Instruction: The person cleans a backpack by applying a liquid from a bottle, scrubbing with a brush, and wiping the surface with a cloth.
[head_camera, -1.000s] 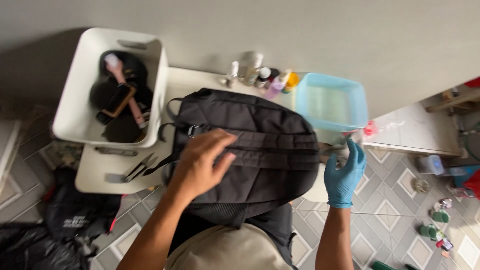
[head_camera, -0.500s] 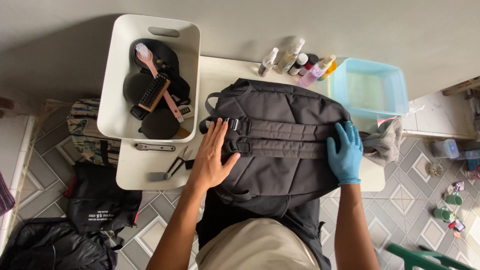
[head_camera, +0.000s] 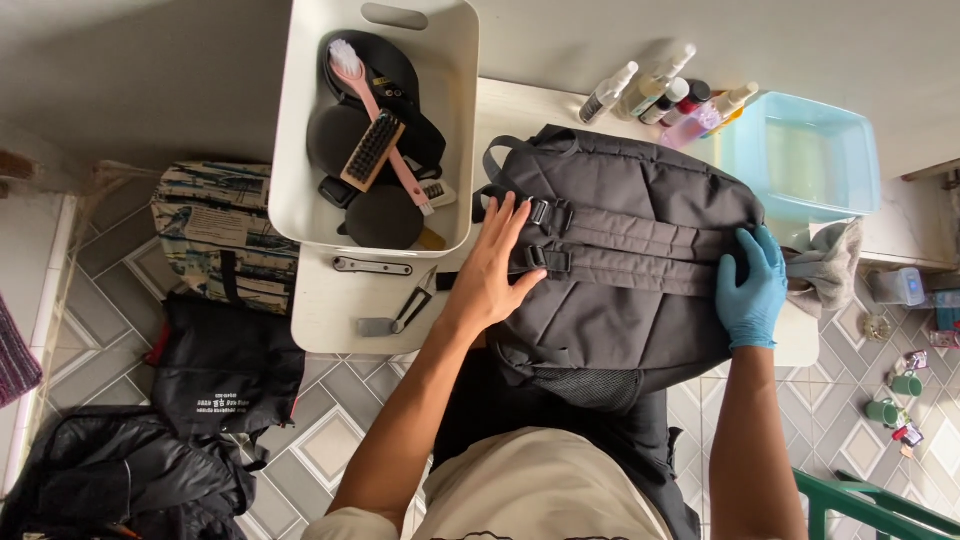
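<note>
A dark grey backpack (head_camera: 620, 270) lies flat on a small white table (head_camera: 330, 300), straps up. My bare left hand (head_camera: 495, 265) rests flat on its left end by the strap buckles, fingers spread. At the bag's right end my right hand (head_camera: 752, 290), in a blue glove, presses on the fabric with fingers curled over the edge. Neither hand holds anything loose.
A white tub (head_camera: 300, 130) with brushes and dark pads stands at the table's left. Several bottles (head_camera: 665, 95), a light blue basin (head_camera: 805, 155) and a grey cloth (head_camera: 825, 265) sit at the back right. Metal tools (head_camera: 385, 300) lie beside the tub. Bags (head_camera: 215, 330) are on the tiled floor.
My left hand slid from the middle of the backpack to its left end by the buckles. The gloved right hand stayed on the right end. The view shifted left.
</note>
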